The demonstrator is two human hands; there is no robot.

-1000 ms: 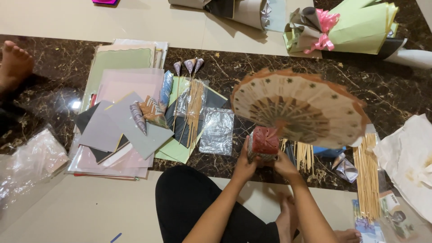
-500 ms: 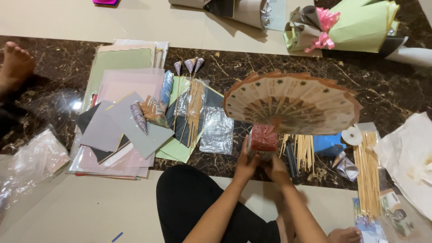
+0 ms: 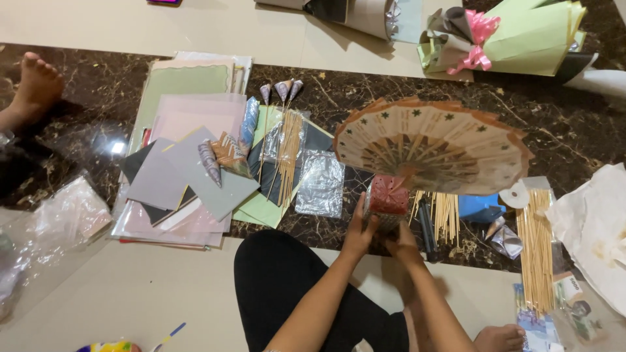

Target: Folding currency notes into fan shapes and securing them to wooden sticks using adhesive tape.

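1. Head view, the hands: the left hand (image 3: 360,233) is curled around the left side of a small red holder (image 3: 387,197), fingers closed on it. The right hand (image 3: 402,242) sits just below and behind the holder; its fingers are partly hidden, so it looks like a grip on the base, but how tightly they close cannot be made out.

2. Head view, the work piece: out of the red holder rises a wide fan (image 3: 432,145) of folded beige and orange paper slips with small dark stars, spread like an open umbrella. It stands over the dark marble floor strip (image 3: 78,130), just in front of the person's black-clad knee (image 3: 287,280).

3. Head view, the surroundings: to the left lies a stack of coloured paper sheets (image 3: 189,176), with a bundle of thin wooden sticks (image 3: 289,153) and a silvery foil bag (image 3: 321,184) beside it. To the right, more wooden sticks (image 3: 538,251) lie near a white tape roll (image 3: 514,194). A finished wrapped bouquet (image 3: 515,39) with a pink ribbon lies well apart at the top. Another person's bare foot (image 3: 36,88) shows at the far left.

4. The step in hand appears to be steadying and adjusting the fan at its base. The next move calls for a firm hold low on the holder, so that the spread slips stay even and do not tip.
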